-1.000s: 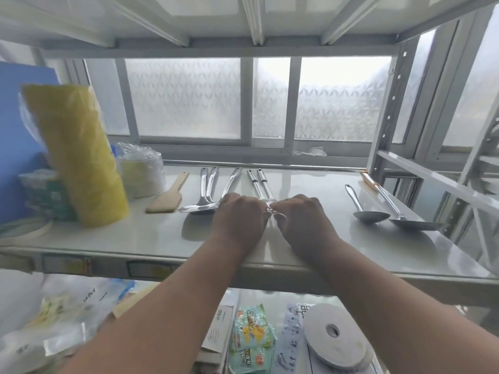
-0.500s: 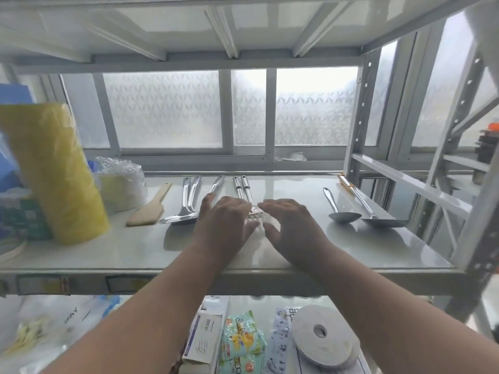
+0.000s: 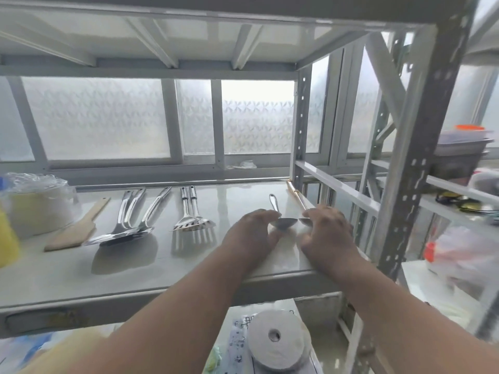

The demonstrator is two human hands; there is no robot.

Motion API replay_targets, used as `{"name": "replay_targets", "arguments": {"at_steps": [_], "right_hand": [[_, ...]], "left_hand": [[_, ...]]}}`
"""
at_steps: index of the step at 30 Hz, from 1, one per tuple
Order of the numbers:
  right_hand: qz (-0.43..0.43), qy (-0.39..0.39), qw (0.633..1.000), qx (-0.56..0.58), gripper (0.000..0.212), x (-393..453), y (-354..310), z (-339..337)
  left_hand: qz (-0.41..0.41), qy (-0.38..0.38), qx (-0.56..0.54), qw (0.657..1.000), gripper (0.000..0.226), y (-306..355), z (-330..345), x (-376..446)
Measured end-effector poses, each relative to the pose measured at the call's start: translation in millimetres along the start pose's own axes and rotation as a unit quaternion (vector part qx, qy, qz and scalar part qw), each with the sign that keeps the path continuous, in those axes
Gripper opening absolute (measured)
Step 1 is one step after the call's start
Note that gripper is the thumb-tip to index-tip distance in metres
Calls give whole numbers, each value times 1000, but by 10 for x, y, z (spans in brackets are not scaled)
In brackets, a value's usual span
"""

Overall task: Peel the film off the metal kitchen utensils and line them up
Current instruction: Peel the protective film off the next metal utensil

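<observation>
Two forks beside wooden spatula.

no readable text, print on lower-shelf packets too blurred

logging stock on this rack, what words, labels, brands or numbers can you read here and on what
None can be read.
Printed packets on the lower shelf: blurred dark marks beside the tape roll.
Label on the shelf edge: too blurred.
Metal utensils: no markings visible.
</observation>
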State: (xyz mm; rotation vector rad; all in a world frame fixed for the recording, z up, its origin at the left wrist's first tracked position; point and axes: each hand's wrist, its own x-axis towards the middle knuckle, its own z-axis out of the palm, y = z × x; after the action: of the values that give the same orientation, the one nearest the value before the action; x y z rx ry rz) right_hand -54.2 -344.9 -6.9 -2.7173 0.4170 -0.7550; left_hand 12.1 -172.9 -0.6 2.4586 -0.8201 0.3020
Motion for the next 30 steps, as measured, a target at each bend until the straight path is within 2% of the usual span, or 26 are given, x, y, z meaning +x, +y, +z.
{"name": "replay_targets", "arguments": {"at_steps": [3,5,10,14,18,24,30], "right_hand": [[-18,-5,999,-32,37,35,-51,41],[-33,-4,999,-43,36,32,-83,48],[-58,-4,998,-24,30,63,-201,95],[-74,-49,996,19,26,139,-406,160],[-110,-59,992,24,34,195,-597,286],[-154,35,981,110,17,126,-540,371],[-194,1,972,129,25,115,-535,350]], "left_hand": [[-26,4,-35,999,20,-21,13,14],[-36,17,-39,998,15,-16,8,-15],[-12,54,22,998,18,-50,-40,-98],[6,56,147,987,18,-172,-283,-121],[-16,53,227,972,17,-525,-492,-143],[-40,89,215,972,13,-742,-430,-208],[-30,95,223,970,16,-671,-423,-201]]}}
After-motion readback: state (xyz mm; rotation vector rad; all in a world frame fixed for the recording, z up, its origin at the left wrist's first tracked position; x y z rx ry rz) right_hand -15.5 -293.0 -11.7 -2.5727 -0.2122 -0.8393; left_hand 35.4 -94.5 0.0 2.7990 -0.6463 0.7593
